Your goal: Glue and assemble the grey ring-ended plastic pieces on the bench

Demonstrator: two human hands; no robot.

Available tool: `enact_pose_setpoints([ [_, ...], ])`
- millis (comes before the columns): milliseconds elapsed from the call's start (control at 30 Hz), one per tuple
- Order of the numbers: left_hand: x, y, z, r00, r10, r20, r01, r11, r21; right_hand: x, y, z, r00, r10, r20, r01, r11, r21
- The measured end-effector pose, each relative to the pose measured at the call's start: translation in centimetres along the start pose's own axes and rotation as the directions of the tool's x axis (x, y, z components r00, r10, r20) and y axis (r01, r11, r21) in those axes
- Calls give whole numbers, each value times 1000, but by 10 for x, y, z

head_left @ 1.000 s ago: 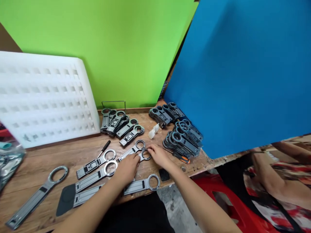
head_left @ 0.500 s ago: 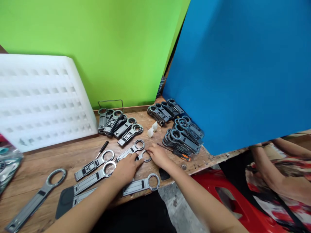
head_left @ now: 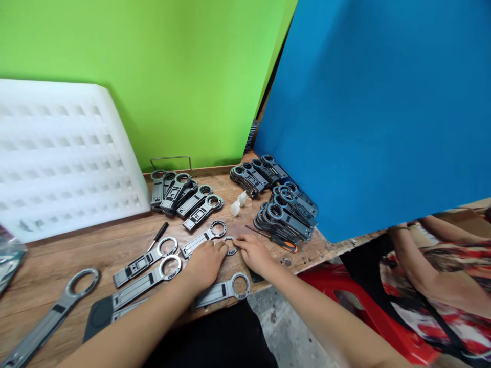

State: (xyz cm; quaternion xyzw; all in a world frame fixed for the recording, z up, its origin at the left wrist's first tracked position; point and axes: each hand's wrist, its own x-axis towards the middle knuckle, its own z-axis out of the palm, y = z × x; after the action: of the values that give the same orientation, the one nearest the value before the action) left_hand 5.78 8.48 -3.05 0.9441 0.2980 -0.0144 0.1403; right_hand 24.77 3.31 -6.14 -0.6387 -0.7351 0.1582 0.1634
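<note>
My left hand (head_left: 206,261) rests over the body of a grey ringed part, its fingers bent together on it. The ring of that part (head_left: 230,246) shows between my two hands. My right hand (head_left: 253,251) touches the ring's right side with its fingertips, the fingers close together. Just behind lies another ringed part (head_left: 199,244), and in front, near the table edge, a further one (head_left: 222,293). More ringed parts (head_left: 146,263) lie left of my left hand. The underside of both hands is hidden.
Stacks of ringed parts stand at the back left (head_left: 176,194) and right (head_left: 286,217). A black screwdriver (head_left: 161,232), an orange-black screwdriver (head_left: 284,243) and white lumps (head_left: 238,203) lie around. A white foam tray (head_left: 72,158) leans left. A person's arm (head_left: 418,260) shows right.
My left hand has shifted slightly, its fingertips now nearer the ring. My right fingers still touch the ring's side. The whole view has moved a little.
</note>
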Motion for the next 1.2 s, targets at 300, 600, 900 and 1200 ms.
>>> enact_pose_setpoints([
  [300, -6, 7, 6, 999, -12, -42, 11, 999, -37, -22, 6, 6, 999, -49, -7, 48, 997, -52],
  [600, -13, -7, 12, 997, -7, -81, -3, 993, -116, -18, 7, 17, 980, 120, -157, -104, 989, 108],
  [900, -96, -9, 6, 916, -262, -303, 125, 905, -406, -17, 11, 23, 953, 206, -222, -168, 970, 176],
  [1200, -221, -99, -12, 460, -813, -358, 592, 581, -558, -18, 38, 40, 963, 142, -228, -133, 990, 53],
])
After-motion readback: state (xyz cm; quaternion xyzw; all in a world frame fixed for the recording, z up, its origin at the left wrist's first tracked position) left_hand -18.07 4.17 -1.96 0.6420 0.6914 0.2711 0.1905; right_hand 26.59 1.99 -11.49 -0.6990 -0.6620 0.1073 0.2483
